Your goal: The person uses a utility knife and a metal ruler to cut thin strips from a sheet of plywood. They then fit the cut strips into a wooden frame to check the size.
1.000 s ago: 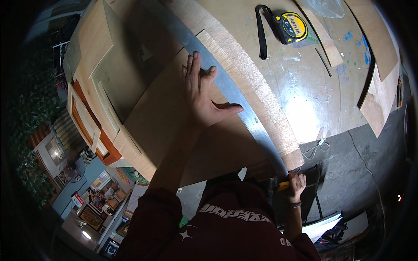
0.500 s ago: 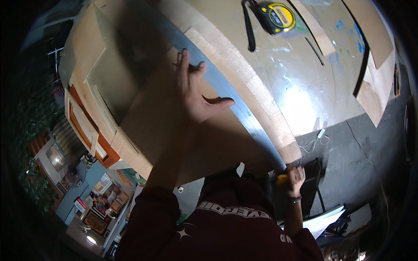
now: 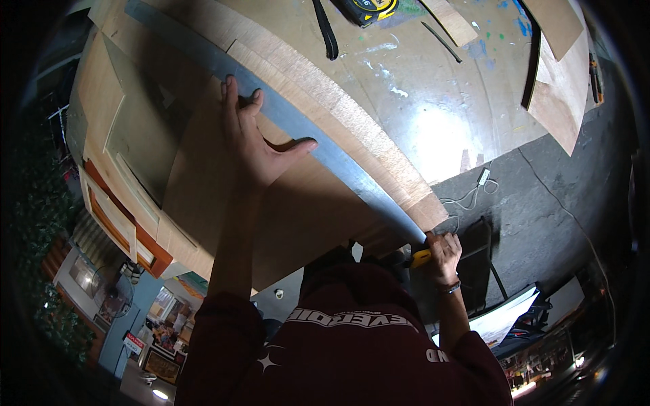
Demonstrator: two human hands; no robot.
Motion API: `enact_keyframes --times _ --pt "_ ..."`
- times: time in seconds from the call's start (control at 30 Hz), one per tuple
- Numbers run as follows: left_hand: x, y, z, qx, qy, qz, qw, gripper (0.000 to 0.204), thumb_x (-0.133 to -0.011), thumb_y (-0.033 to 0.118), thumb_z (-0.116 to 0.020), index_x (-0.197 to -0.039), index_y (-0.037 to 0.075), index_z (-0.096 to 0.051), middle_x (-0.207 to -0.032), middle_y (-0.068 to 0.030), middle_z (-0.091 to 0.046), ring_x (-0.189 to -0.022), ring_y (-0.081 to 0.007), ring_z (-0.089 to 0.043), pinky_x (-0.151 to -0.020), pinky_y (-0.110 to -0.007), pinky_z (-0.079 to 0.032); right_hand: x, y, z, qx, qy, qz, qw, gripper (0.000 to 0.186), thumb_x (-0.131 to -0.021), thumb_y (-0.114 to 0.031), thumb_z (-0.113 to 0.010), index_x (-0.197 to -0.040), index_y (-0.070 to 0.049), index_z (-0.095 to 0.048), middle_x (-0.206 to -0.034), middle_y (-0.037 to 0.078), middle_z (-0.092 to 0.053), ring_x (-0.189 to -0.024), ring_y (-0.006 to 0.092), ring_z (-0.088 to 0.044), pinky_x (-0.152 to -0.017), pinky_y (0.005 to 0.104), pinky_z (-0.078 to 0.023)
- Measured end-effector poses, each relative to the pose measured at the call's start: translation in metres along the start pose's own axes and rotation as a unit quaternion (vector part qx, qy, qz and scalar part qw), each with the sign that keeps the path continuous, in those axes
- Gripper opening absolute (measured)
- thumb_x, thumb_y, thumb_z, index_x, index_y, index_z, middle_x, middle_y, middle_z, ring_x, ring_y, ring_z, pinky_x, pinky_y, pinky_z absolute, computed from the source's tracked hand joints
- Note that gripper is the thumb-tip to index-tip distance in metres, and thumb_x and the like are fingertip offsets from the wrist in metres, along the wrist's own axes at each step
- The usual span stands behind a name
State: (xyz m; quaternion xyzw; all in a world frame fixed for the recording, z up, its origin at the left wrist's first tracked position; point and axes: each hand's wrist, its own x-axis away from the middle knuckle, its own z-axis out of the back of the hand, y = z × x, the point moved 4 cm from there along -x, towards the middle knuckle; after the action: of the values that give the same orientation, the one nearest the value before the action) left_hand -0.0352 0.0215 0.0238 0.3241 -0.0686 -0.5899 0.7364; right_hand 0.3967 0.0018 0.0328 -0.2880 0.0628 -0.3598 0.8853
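A long metal straightedge (image 3: pixel 338 159) lies slantwise over a thin sheet of plywood (image 3: pixel 298 223). My left hand (image 3: pixel 254 145) presses down on it, fingers and thumb spread, with fingertips and thumb along the metal's near edge. At the straightedge's near right end, my right hand (image 3: pixel 445 258) is closed around what looks like a yellow utility knife (image 3: pixel 421 257). The knife's blade is hidden by the hand and the board's edge. A lighter wood strip (image 3: pixel 325 101) runs along the far side of the straightedge.
Beyond the plywood, a black and yellow tape measure (image 3: pixel 369 9) lies on the paint-marked tabletop (image 3: pixel 379 74), near a thin dark stick (image 3: pixel 441 42). Plywood offcuts (image 3: pixel 558 101) overhang the right edge. A white cable (image 3: pixel 474 196) hangs there. An orange frame (image 3: pixel 112 216) sits at left.
The whole view has shifted, so the table and both hands appear further left. My left hand stays spread on the straightedge, and my right hand keeps its grip at the near end.
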Motion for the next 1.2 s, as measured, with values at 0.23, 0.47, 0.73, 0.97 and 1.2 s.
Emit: enact_keyframes --times 0.23,0.47,0.73,0.97,1.2 --pt "-0.001 0.001 0.001 -0.01 -0.01 0.003 1.0 0.112 -0.047 0.028 -0.104 -0.138 0.002 -0.044 -0.161 -0.0332 -0.025 -0.15 -0.0508 -0.027 -0.119 -0.061 -0.033 0.002 0.002 -0.004 -0.006 0.004 0.002 1.0 0.048 -0.062 -0.015 -0.08 -0.107 -0.004 -0.068 -0.073 0.004 -0.055 -0.07 0.0233 -0.057 -0.063 0.0383 -0.042" --pt "0.001 -0.002 -0.001 0.007 -0.006 0.001 1.0 0.112 -0.048 0.026 -0.104 -0.14 0.002 -0.044 -0.161 -0.0334 -0.023 -0.15 -0.051 -0.025 -0.12 -0.061 -0.032 0.003 0.001 -0.005 0.0 0.008 0.003 1.0 0.047 -0.063 -0.015 -0.08 -0.107 -0.005 -0.068 -0.072 0.004 -0.055 -0.069 0.0233 -0.057 -0.063 0.0384 -0.043" --pt "0.002 -0.005 0.001 0.016 -0.009 0.008 1.0 0.112 -0.048 0.031 -0.104 -0.139 0.0 -0.046 -0.16 -0.0354 -0.024 -0.149 -0.0519 -0.027 -0.119 -0.061 -0.031 0.002 0.002 -0.009 -0.018 0.019 0.005 1.0 0.049 -0.06 -0.014 -0.078 -0.107 -0.003 -0.069 -0.076 0.005 -0.06 -0.071 0.0242 -0.058 -0.064 0.0399 -0.044" --pt "-0.001 -0.008 0.0 -0.007 0.038 -0.044 0.998 0.11 -0.048 0.045 -0.102 -0.133 -0.002 -0.051 -0.157 -0.0372 -0.03 -0.146 -0.0557 -0.032 -0.114 -0.065 -0.034 0.004 0.001 -0.007 0.001 0.024 0.007 1.0 0.045 -0.064 -0.014 -0.075 -0.107 -0.002 -0.07 -0.077 0.006 -0.058 -0.07 0.0259 -0.056 -0.062 0.041 -0.042" --pt "-0.001 -0.008 0.0 -0.023 0.047 -0.035 0.998 0.109 -0.048 0.058 -0.098 -0.127 -0.001 -0.054 -0.154 -0.0389 -0.036 -0.142 -0.0591 -0.037 -0.111 -0.073 -0.03 0.001 -0.001 -0.008 -0.001 0.021 0.007 1.0 0.039 -0.07 -0.008 -0.073 -0.107 0.001 -0.069 -0.074 0.006 -0.056 -0.067 0.0253 -0.054 -0.061 0.0407 -0.041"
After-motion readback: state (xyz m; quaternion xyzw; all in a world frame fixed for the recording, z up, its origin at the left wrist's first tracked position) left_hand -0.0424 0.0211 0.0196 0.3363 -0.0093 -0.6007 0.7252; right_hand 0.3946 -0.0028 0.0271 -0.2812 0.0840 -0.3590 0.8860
